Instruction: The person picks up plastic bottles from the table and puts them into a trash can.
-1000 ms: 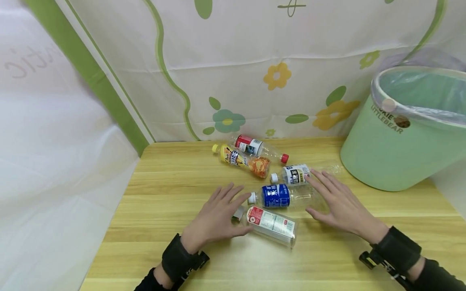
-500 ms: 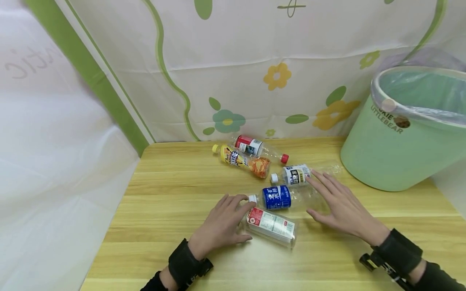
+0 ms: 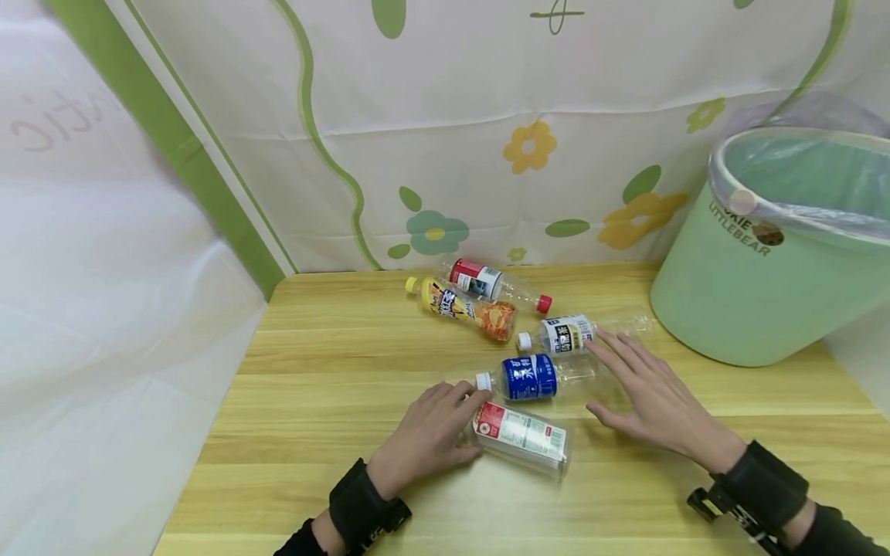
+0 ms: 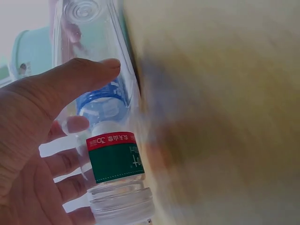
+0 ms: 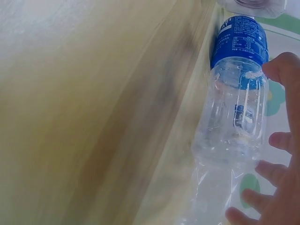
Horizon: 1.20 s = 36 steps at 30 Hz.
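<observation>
My left hand (image 3: pixel 426 434) curls around the neck end of a clear plastic bottle (image 3: pixel 523 435) with a red and white label, lying nearest me. In the left wrist view its green and red neck band (image 4: pixel 115 157) shows between thumb and fingertips. The right hand (image 3: pixel 653 398) is spread with fingers extended, over the base ends of two other bottles. One is the blue-labelled bottle (image 3: pixel 530 377) with a white cap, also seen in the right wrist view beside the thumb. Behind it lies a bottle with a white and black label (image 3: pixel 566 333), partly covered by the right fingertips.
Farther back lie an orange-drink bottle (image 3: pixel 459 305) with a yellow cap and a red-capped bottle (image 3: pixel 478 279), side by side. A light green bin (image 3: pixel 737 293) lined with a clear bag stands at the back right of the wooden table (image 3: pixel 313 386), near a patterned curtain (image 3: pixel 445 93).
The left hand has moved right and its fingers have closed around the near bottle's neck, which has shifted slightly. The blue-labelled bottle has rolled a little. The right hand has barely moved.
</observation>
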Motion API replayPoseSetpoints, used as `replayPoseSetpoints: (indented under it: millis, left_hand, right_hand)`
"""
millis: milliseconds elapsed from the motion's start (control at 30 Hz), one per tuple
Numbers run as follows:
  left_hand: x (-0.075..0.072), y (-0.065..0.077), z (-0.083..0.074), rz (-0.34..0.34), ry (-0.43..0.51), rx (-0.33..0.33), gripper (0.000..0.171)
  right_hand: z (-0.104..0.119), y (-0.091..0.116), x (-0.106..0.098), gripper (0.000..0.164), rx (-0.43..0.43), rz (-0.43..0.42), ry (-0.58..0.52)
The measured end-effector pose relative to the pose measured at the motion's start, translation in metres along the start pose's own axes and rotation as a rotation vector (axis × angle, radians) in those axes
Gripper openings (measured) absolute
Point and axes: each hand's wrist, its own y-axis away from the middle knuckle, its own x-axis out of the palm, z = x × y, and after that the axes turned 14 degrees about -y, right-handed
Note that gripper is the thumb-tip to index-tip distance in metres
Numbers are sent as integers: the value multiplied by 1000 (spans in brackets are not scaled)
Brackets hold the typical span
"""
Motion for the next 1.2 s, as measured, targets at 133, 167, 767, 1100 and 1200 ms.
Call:
replayPoseSetpoints:
  millis: [133,167,767,1100,1200]
  left_hand:
    - [-1,0,-1,2,13,-3,77]
    - [-1,0,-1,0,14,-3,77]
    - [-25,-14,2,-71,-49,-38,73]
    - [-37,-24,-1,-147,-87,-52,77]
    - [-39,-27,-2,-163,-95,-63,76]
  right_hand:
    - [1,1,-1,93,3,-2,-2]
    - [1,1,-2,93,3,-2,-2]
    - [3,-1,-17,100,15,0,16]
    - [8,-6,-25,102,2,0,13]
    - [9,-8,-27,104,-7,7,10]
